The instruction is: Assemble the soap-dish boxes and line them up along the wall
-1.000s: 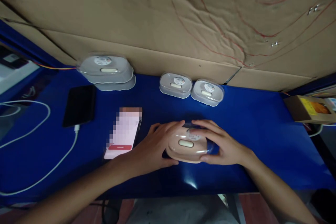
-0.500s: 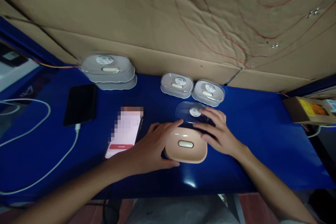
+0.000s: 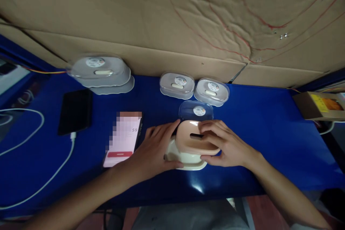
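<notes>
A peach oval soap dish tray, with a slot in its middle, is tilted and partly lifted off a white soap dish base. My right hand grips the tray's right side, thumb at the near rim and fingers over the inside. Around the left side of the base curls my left hand, its thumb on the front edge. Just behind the tray lies a clear lid with a round white label.
Two grey lidded dishes stand near the cardboard wall, with a larger grey stack further left. A lit phone, a black phone and its white cable lie left. A cardboard box sits right.
My right hand has closed on the peach tray and raised it to the right, uncovering the white base. My left hand stays at the left side. The view has shifted slightly.
</notes>
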Demonstrator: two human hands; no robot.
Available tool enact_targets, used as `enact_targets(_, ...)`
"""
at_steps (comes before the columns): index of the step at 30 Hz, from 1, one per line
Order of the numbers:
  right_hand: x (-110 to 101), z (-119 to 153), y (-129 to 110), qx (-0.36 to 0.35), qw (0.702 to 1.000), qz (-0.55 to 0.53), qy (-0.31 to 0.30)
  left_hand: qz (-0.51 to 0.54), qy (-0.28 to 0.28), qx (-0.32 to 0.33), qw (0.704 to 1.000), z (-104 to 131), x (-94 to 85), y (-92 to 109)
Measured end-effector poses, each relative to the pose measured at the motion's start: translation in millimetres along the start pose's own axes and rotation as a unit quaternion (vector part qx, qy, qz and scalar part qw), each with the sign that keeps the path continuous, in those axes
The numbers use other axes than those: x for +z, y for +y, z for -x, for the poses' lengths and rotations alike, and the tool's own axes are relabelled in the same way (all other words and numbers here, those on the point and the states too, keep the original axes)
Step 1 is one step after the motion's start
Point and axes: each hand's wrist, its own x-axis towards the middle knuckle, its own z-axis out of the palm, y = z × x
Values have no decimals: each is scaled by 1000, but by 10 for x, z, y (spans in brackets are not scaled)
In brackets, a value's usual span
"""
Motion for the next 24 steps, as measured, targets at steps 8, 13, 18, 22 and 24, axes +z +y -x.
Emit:
enact_targets(8, 13, 18, 11, -20, 999, 40, -18, -25, -134, -41, 990, 100, -272, 108)
enact_targets(13, 54, -1, 20, -47, 996, 78, -25, 119, -253, -58, 958, 148, -462, 169)
enact_targets(18, 106, 4, 13, -75, 992, 101, -12, 433, -199, -109, 873, 115, -520, 98)
enact_targets(22, 210, 16, -39, -79, 990, 114, -7, 625, 41, -176, 759, -8, -473, 45)
enact_targets(24, 255, 14, -92, -95, 990, 109, -11, 672, 140, -197, 700, -81, -466, 40)
